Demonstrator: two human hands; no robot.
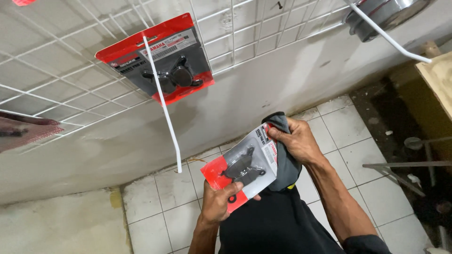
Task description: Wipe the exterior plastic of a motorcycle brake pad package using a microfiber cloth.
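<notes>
My left hand [220, 202] grips the lower corner of a red and grey blister pack [242, 167] that holds dark brake pads. My right hand [296, 138] presses a dark grey cloth [286, 162] against the pack's upper right edge. A second pack of the same kind [160, 59] hangs on a long white hook [162, 101] from the white wire grid [61, 70] on the wall, up and to the left of my hands.
Below is a white tiled floor [165, 197]. A round metal part [381, 14] hangs on another white hook [391, 37] at the top right. A wooden board [440, 77] and metal frame pieces [405, 164] stand at the right. A reddish item [23, 129] juts in from the left edge.
</notes>
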